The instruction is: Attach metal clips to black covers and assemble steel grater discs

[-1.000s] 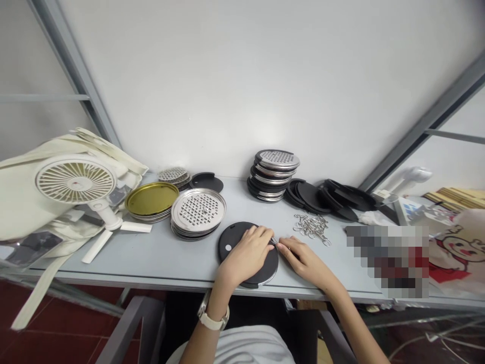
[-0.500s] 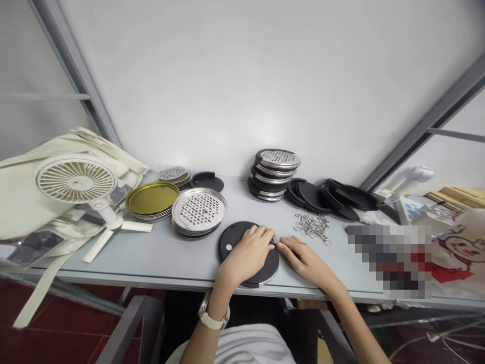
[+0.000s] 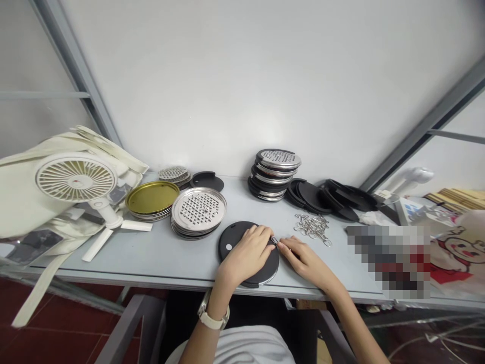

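Observation:
A black round lid (image 3: 233,240) lies flat near the front edge of the grey table (image 3: 159,253). My left hand (image 3: 248,253) rests on the lid, fingers curled over its right side. My right hand (image 3: 303,258) sits just right of the lid and pinches a small metal ring (image 3: 274,241) at the lid's right rim, where both hands' fingertips meet. A loose pile of metal rings (image 3: 312,226) lies just behind my right hand.
Perforated metal discs (image 3: 198,210) and gold-coloured lids (image 3: 151,199) are stacked left of the lid. A stack of assembled discs (image 3: 275,172) and black lids (image 3: 326,197) stand behind. A white fan (image 3: 78,182) and cloth bag (image 3: 22,202) sit left; a printed bag (image 3: 454,247) right.
Nothing has shifted but a small fingertip movement at the lid's right rim; both hands stay in place.

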Motion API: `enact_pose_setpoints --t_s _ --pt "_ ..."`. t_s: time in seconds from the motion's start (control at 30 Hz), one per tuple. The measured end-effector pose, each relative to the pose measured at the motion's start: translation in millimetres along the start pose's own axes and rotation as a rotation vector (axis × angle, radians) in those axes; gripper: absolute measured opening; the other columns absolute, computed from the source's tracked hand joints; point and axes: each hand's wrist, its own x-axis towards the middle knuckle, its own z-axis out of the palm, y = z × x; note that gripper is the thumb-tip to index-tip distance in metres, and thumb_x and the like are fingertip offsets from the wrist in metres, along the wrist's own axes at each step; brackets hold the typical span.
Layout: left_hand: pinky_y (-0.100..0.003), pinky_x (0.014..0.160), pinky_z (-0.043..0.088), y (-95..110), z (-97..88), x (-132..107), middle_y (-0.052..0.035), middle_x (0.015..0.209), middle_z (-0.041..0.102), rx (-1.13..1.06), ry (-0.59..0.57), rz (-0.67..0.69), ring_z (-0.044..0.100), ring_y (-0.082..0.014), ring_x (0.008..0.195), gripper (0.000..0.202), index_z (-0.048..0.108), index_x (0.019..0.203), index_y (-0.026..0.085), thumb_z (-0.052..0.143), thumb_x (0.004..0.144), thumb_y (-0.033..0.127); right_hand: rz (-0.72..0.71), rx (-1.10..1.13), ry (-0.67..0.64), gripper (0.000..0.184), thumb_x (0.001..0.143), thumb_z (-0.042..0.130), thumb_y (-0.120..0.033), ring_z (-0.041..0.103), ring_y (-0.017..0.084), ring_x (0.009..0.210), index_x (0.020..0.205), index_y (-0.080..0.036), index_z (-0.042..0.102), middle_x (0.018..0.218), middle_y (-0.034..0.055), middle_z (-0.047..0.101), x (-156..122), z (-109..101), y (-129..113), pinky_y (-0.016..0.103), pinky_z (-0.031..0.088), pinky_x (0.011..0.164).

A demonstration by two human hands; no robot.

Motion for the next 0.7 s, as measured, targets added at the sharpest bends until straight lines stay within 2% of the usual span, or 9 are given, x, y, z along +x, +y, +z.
enact_pose_setpoints --t_s 0.2,0.43,0.7 --pt "-0.037 0.096 0.041 0.0 1.0 -0.1 -0.0046 0.111 0.055 -0.012 0.009 -0.003 0.048 -0.0208 0.106 0.014 0.049 0.107 0.019 0.041 0.097 0.024 -0.007 -0.002 -0.009 0.034 0.101 0.032 -0.031 0.048 0.018 0.068 0.071 -0.021 0.044 0.068 -0.0004 0.052 -0.1 -0.3 -1.2 0.032 0.038 0.074" --pt "-0.038 0.098 0.039 0.7 -0.4 0.2 -0.0052 0.114 0.054 -0.007 -0.013 -0.003 0.047 -0.0208 0.109 0.019 0.049 0.113 0.021 0.039 0.098 0.024 -0.009 0.000 -0.009 0.034 0.101 0.032 -0.031 0.048 0.017 0.068 0.071 -0.021 0.045 0.067 -0.0004 0.051 -0.2 -0.2 -1.3 0.032 0.038 0.073" --pt "-0.039 0.098 0.040 2.8 -3.4 -0.5 -0.0053 0.112 0.054 -0.008 -0.018 -0.013 0.048 -0.0209 0.108 0.014 0.048 0.106 0.020 0.038 0.098 0.024 0.003 -0.021 -0.002 0.035 0.101 0.033 -0.032 0.045 0.017 0.065 0.069 -0.021 0.041 0.064 -0.0018 0.047 -0.1 0.5 -1.6 0.031 0.037 0.070"
